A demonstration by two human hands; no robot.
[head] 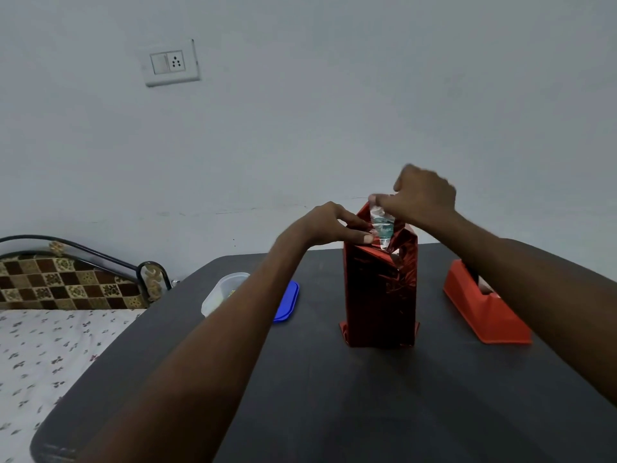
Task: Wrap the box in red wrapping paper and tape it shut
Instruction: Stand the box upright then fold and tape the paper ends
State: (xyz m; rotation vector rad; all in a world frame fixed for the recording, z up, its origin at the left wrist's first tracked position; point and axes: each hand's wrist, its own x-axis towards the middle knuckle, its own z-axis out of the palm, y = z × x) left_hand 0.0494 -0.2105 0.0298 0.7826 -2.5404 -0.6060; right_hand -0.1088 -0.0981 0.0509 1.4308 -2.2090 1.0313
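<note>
A tall box (380,295) covered in shiny red wrapping paper stands upright on the dark table (334,396). Its top end is partly folded, with a red flap sticking up. My left hand (330,225) presses its fingertips on the folded paper at the top left edge. Above the top, my right hand (424,195) pinches a strip of clear tape (382,225) that hangs down onto the paper.
A red tape dispenser (484,312) sits right of the box. To the left are a clear plastic container (223,292) and a blue lid (287,302). A bed with a flowered sheet (50,355) lies beyond the table's left edge. A wall stands behind.
</note>
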